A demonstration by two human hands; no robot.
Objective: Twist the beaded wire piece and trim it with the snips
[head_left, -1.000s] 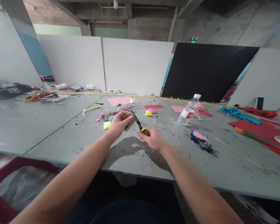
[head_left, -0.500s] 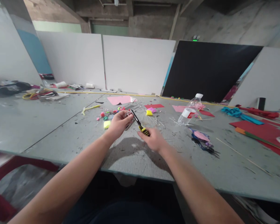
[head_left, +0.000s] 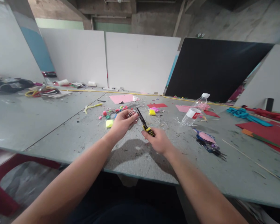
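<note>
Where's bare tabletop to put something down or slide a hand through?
Bare grey tabletop runs left of the left hand, up to the yellow-green lump. Another free patch lies along the near edge, right of the right hand and below the dark scissors. It is crowded beyond the hands: small coloured bits, clear plastic bottle, red paper sheets.

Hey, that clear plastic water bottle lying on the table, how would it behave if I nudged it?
The water bottle lies on its side on the table, so it would probably roll. It looks mostly empty and thin-walled, so likely light and easy to dent. The white cap seems on, so spilling seems unlikely.
</note>
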